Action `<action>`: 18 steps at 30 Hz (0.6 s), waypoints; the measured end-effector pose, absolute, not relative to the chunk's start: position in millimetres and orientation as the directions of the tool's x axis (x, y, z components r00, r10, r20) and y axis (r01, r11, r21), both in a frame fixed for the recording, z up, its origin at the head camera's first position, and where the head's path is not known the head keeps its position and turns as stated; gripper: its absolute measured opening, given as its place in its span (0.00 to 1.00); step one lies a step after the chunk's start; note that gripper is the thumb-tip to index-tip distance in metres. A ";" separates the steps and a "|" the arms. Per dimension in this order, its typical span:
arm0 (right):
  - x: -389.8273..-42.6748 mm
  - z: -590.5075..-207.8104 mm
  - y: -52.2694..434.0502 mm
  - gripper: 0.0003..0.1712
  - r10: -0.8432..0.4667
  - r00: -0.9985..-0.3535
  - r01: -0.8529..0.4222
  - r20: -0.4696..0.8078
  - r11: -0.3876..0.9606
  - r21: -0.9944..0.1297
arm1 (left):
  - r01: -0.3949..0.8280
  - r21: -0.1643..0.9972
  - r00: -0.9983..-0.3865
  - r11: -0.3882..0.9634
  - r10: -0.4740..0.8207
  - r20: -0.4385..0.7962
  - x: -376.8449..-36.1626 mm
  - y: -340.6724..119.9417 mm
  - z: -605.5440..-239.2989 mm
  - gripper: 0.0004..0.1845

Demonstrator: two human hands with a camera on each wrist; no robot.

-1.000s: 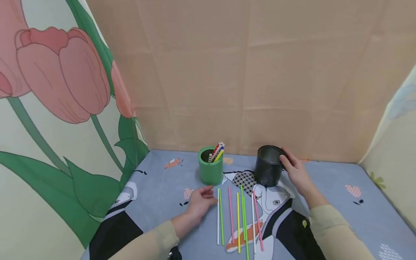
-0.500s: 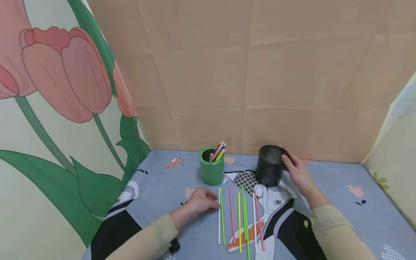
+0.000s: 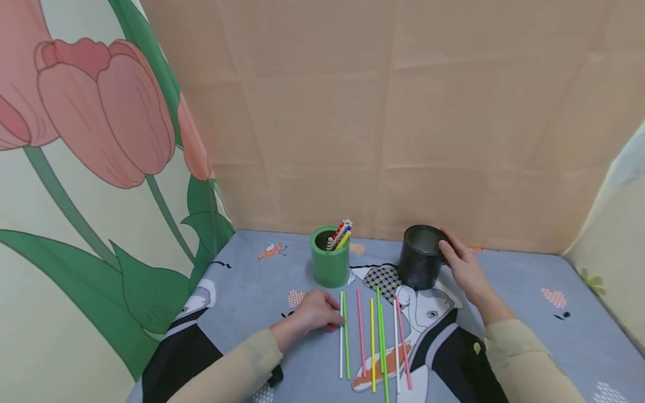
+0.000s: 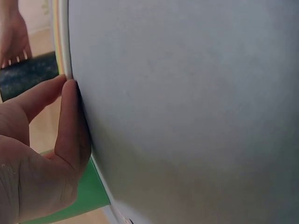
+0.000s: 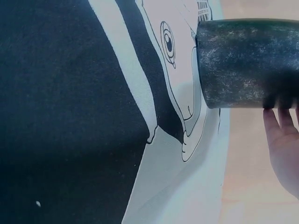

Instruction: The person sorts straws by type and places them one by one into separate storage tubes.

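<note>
Left hand (image 3: 314,313) sits lower centre of the head view, palm down on the printed tablecloth (image 3: 504,280), fingertips (image 3: 336,318) curled onto the leftmost sticks of the row. The left wrist view shows thumb and forefinger (image 4: 70,121) pressed against the white stick (image 4: 63,42) at the cloth surface: reads as a pinch, though I can't tell if the stick has left the cloth.

Key relation: the white stick (image 3: 341,336) lies just right of the left hand's fingertips, long axis running near-to-far in frame, so roughly vertical in the picture. Its far end points toward the green cup (image 3: 330,264), which stands above it in frame, near but apart. The lime green stick (image 3: 346,336) lies parallel and touching or almost touching on its right; then pink, yellow, green, white and pink sticks fan out rightward. The left hand is clearly the nearer one to this row.

The green cup already holds a few patterned sticks (image 3: 340,234) leaning to its right rim.

Right hand (image 3: 463,268) is right of centre, fingers wrapped on the right side of the black cup (image 3: 420,264); in the right wrist view its fingertips (image 5: 280,116) touch the cup wall (image 5: 243,63). The black cup stands upright, well right of the green cup, just above the right end of the stick row. Both forearms come in from the bottom edge, sleeves beige.
</note>
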State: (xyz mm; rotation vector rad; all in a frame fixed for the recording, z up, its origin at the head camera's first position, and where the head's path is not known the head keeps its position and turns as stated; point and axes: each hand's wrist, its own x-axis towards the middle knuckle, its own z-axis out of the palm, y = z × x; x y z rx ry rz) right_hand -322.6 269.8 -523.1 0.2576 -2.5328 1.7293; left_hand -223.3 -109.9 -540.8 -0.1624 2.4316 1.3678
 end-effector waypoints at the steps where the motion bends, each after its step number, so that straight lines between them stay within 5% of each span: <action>1: -322.7 -522.9 270.1 0.41 -0.102 -0.985 -0.167 0.139 0.359 -0.918 | -0.265 0.801 -0.933 0.537 0.067 -0.353 -224.0 -109.3 -540.6 0.16; 18: -324.7 -527.4 271.1 0.40 -0.107 -0.985 -0.166 0.137 0.347 -0.923 | -0.168 0.677 -0.940 0.717 0.091 -0.330 -226.6 -109.5 -535.3 0.15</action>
